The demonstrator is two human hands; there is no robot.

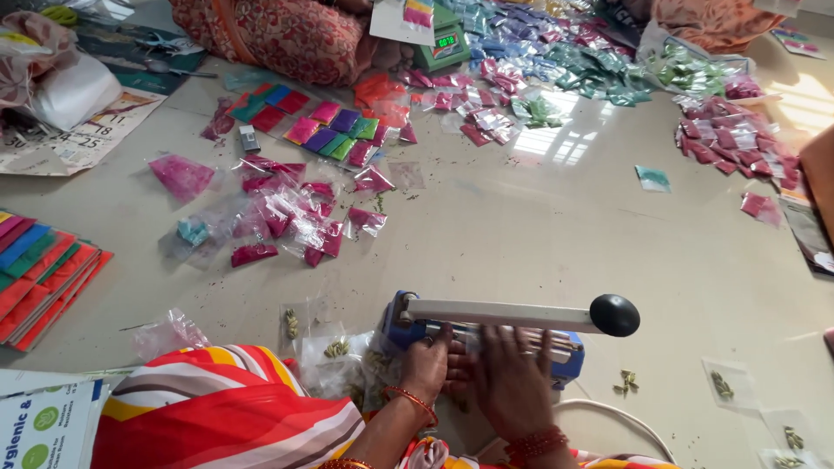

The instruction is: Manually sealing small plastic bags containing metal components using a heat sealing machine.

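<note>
Your left hand (427,363) and right hand (511,375) lie fingers-down at the blue heat sealer (486,334), apparently positioning a small clear pouch (473,346) under its raised lever; whether either grips it, I cannot tell. Next comes pressing the lever. Beyond your hands, pink packets (287,217) litter the floor; coloured card stacks (39,269) lie far left.

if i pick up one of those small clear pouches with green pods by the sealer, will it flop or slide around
The pouch is probably floppy: thin clear film lying flat on the floor. Likely very light, with only a few pods inside. The glossy film on the smooth floor suggests it would slide easily when nudged.
</note>
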